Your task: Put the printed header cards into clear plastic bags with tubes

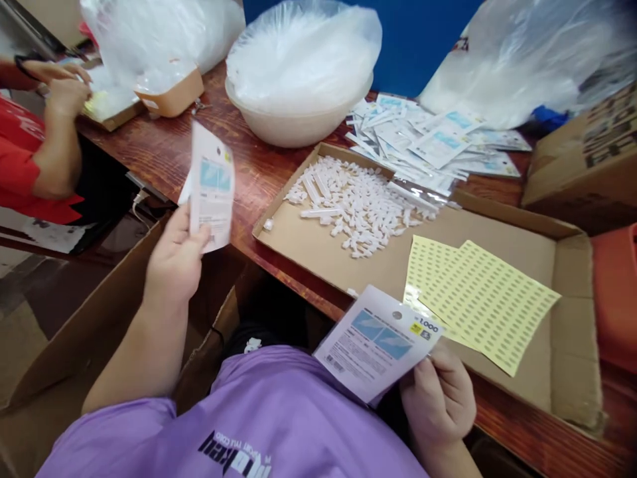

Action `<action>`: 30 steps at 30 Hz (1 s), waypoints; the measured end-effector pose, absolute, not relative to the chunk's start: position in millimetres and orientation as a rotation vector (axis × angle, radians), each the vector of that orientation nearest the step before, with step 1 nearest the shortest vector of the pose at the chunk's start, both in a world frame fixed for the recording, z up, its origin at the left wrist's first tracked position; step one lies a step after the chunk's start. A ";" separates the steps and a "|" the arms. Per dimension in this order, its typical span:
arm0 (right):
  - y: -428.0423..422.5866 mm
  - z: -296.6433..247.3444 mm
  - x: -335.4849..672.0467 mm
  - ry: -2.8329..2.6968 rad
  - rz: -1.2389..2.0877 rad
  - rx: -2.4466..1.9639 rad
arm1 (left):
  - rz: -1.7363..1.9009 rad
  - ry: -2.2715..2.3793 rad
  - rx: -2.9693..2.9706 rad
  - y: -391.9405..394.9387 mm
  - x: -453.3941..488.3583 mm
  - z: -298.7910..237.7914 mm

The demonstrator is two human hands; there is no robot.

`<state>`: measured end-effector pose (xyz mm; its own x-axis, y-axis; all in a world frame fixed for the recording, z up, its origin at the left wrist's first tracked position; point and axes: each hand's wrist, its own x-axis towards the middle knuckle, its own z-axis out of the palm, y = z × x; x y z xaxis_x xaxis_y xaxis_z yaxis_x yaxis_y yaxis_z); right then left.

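Observation:
My left hand [174,255] is raised off the table's front edge, its thumb and fingers pinching a white printed package card [213,192] with blue pictures; another white edge shows behind it. Low in front of my purple shirt, my right hand [440,395] grips a second package card [378,342] by its lower right corner. That card lies tilted, showing a hang hole, two blue pictures, a barcode and "1,000". Beyond it, a shallow cardboard tray [527,242] holds a heap of small whitish plastic pieces [361,199] and yellow sticker sheets [490,299] with rows of small oval labels.
Behind the tray lie a pile of similar printed cards [438,143] and a basin [293,119] with clear plastic bags. A cardboard box [587,159] and a red container [617,299] stand right. At left, another person's hands [67,89] work near an orange bin [174,93].

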<state>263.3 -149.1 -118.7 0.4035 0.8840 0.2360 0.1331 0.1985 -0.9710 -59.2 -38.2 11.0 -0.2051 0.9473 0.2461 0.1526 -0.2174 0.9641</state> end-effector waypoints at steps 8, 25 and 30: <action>-151.0 -117.9 265.0 -1.163 0.658 -1.166 | 1.375 0.879 0.878 -28.5 8.0 3.1; -143.7 -105.7 260.1 -0.777 0.689 -1.023 | 1.311 0.504 0.886 -39.6 30.1 -7.7; -141.6 -105.5 259.4 -0.751 0.721 -1.031 | 1.291 0.506 0.826 -41.5 31.4 -6.7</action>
<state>259.4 -141.6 -105.5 0.5484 0.8120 0.1996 -0.1669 0.3402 -0.9254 31.4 -41.5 -6.7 0.2299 0.9665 0.1142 -0.6319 0.0589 0.7728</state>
